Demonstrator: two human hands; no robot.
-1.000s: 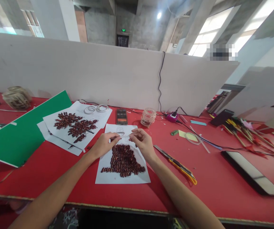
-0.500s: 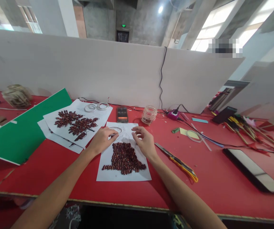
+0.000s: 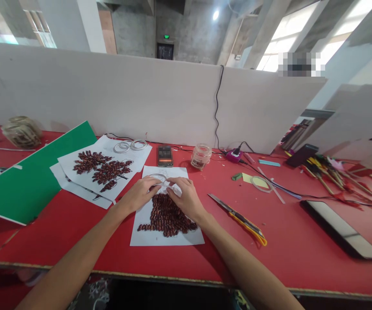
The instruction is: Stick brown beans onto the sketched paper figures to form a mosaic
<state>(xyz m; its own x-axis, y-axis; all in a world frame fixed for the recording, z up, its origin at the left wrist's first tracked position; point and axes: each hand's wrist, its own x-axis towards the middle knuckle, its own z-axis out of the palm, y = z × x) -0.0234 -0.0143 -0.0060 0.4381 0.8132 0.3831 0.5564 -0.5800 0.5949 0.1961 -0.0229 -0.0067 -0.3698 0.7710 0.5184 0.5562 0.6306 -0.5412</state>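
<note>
My left hand (image 3: pixel 140 192) is closed, thumb against fingers, on a thin ring-shaped roll of tape (image 3: pixel 160 176) above the upper part of a white sheet (image 3: pixel 139 237). Close beside it, my right hand (image 3: pixel 187 199) has its fingers bent together near the roll; something whitish shows at the fingertips, too small to make out. Below both hands, rows of dark red-brown seeds (image 3: pixel 168 217) cover the middle of the sheet. Pencil-like lines on its upper part are partly hidden by my hands.
Left lie a second sheet with a seed design (image 3: pixel 111 172), two tape rolls (image 3: pixel 138 144) and a green board (image 3: pixel 40 185). Behind the sheet are a phone (image 3: pixel 165 156) and a glass jar (image 3: pixel 201 156). A yellow utility knife (image 3: pixel 244 221) and a tablet (image 3: pixel 344 230) lie right.
My right hand has moved left and slightly down, so its fingers now meet beside those of my left hand. The left hand still holds the tape roll. The other person's hand at far left is gone.
</note>
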